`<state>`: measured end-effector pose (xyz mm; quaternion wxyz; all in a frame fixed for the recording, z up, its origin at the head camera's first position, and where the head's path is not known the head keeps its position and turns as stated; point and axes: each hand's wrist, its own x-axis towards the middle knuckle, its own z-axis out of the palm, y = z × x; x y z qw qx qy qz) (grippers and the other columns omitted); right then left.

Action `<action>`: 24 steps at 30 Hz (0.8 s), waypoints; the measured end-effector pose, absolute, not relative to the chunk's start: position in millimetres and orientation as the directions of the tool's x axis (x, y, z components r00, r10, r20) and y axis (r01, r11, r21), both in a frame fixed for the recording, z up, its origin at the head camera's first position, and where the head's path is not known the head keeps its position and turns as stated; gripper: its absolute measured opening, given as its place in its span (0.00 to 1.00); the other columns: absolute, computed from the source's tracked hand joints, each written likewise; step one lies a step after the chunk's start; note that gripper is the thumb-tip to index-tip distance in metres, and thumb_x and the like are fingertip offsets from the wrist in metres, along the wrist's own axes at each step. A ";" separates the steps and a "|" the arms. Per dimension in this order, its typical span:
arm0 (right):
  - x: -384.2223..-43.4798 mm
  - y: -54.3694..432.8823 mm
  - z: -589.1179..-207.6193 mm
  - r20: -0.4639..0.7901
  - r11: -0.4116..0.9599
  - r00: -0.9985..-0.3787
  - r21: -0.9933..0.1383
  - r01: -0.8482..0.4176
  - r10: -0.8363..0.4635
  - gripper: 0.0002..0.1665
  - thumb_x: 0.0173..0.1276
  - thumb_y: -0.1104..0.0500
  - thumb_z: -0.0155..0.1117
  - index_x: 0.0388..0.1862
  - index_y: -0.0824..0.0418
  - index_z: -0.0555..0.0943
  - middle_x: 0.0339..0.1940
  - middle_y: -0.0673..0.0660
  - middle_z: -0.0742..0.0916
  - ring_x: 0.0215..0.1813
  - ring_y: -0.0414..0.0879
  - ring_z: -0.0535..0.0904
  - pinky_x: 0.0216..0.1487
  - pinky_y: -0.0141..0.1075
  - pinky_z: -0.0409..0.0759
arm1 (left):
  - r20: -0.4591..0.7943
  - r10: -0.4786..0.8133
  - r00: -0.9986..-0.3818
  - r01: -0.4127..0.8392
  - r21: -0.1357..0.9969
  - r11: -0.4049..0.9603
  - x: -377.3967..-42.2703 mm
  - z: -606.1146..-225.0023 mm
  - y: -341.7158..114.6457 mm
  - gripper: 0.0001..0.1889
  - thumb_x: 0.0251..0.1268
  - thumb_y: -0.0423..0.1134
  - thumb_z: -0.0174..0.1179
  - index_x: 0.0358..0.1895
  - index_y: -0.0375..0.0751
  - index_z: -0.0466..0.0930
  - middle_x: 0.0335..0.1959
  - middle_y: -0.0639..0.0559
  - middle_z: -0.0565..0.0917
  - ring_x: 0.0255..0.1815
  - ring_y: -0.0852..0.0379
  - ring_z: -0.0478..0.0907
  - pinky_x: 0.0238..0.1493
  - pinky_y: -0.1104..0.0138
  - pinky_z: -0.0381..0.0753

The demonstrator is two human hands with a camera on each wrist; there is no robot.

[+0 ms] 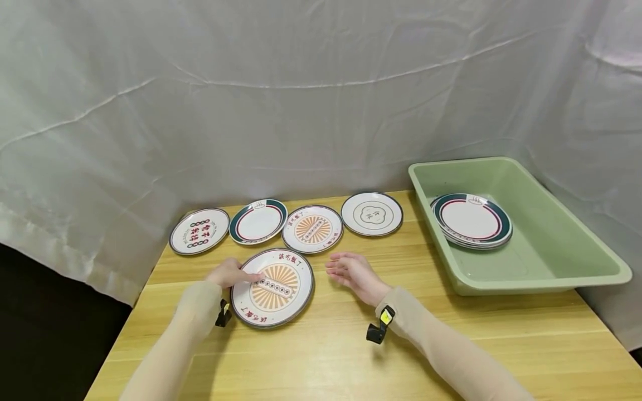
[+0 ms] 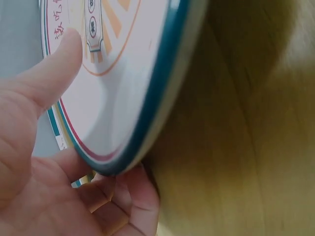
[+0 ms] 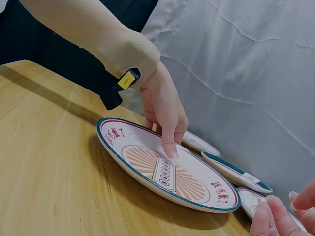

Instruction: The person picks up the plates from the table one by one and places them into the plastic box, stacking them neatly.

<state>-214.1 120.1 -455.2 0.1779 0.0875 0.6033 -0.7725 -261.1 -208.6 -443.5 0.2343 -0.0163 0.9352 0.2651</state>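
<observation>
My left hand grips the left side of a round plate with an orange sunburst and red lettering. In the left wrist view the thumb lies across the plate's face and the other fingers are curled beneath its dark rim. The right wrist view shows this plate tilted, with a shadow on the wood under it. To the plate's right, my right hand is held over the table with nothing in it, its fingers loosely bent. A smaller sunburst plate lies just behind, between the two hands.
Along the back edge lie a red-lettered plate, a green-rimmed plate and a white plate with a flower-shaped outline. A green tub stands on the right with several stacked plates inside. Grey cloth hangs behind the table.
</observation>
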 end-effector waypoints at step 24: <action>-217.5 120.4 -459.3 -0.357 -0.220 -0.915 -0.893 0.394 -0.190 0.24 0.74 0.66 0.48 0.67 0.73 0.69 0.60 0.69 0.81 0.49 0.46 0.82 0.60 0.36 0.83 | -0.346 0.067 -0.936 -0.135 0.529 0.838 -256.5 -454.0 -188.8 0.30 0.57 0.55 0.72 0.48 0.29 0.81 0.33 0.43 0.83 0.29 0.53 0.81 0.35 0.65 0.82</action>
